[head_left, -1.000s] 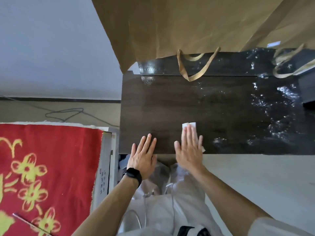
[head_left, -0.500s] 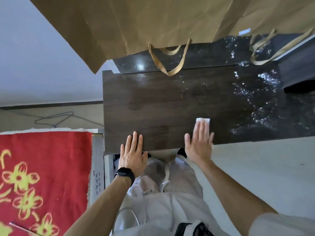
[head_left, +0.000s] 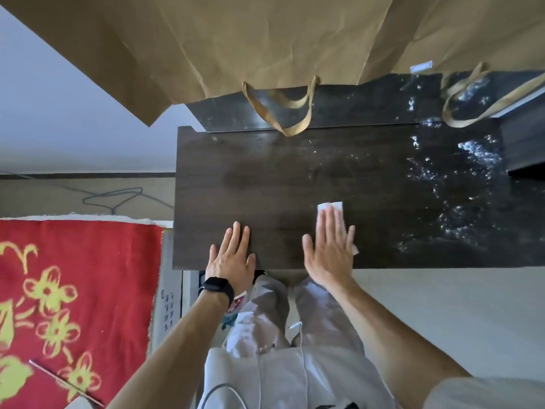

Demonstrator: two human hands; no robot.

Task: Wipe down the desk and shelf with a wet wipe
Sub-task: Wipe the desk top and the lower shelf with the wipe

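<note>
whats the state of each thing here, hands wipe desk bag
left hand, flat on the desk near its front edge, holding nothing
right hand, flat, fingers straight, pressing the wet wipe down
wet wipe, flat under the right hand, far edge showing
desk, glistening specks on its right part, dull on the left
paper bag, handles hanging slack over the shelf

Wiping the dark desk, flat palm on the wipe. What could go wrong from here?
1. The right hand pins the white wet wipe with straight fingers only; it may bunch or slip out mid-stroke.
2. The brown paper bag's handle loop hangs to the back of the dark wooden desk top; a far stroke could snag it or dampen the paper.
3. The glistening specks on the right look unwiped and may smear.
</note>
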